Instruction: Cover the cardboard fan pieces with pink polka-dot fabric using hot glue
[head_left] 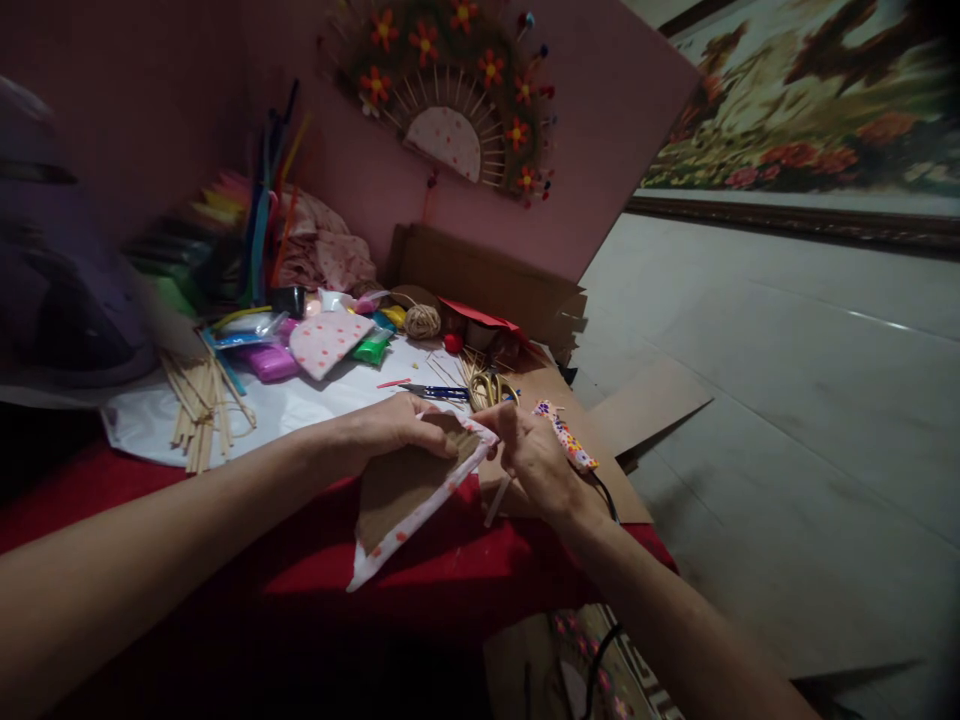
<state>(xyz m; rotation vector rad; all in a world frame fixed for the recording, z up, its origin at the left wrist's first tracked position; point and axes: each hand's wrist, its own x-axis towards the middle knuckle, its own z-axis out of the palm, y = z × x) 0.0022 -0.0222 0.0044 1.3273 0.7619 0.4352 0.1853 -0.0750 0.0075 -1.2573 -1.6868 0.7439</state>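
My left hand (409, 435) is closed on a brown cardboard piece (405, 480), its thumb lying across the bare face. White polka-dot fabric (431, 510) is folded over the piece's long slanting edge and runs down to a pointed lower corner. At the upper right corner, the fingers of my right hand (536, 450) pinch the end of this fabric. Below that hand a pale thin stick (496, 502) shows; I cannot tell whether the hand touches it. Just beyond the hands lie gold-handled scissors (491, 390) and a small blue cutting tool (439, 392).
To the right lies a flower-patterned tool with a black cord (566, 437) on cardboard. A polka-dot half-round piece (330, 340), twine ball (422, 320), clay packets (266, 362) and wooden sticks (199, 415) cover the table. A decorated fan (442, 140) is on the pink board behind.
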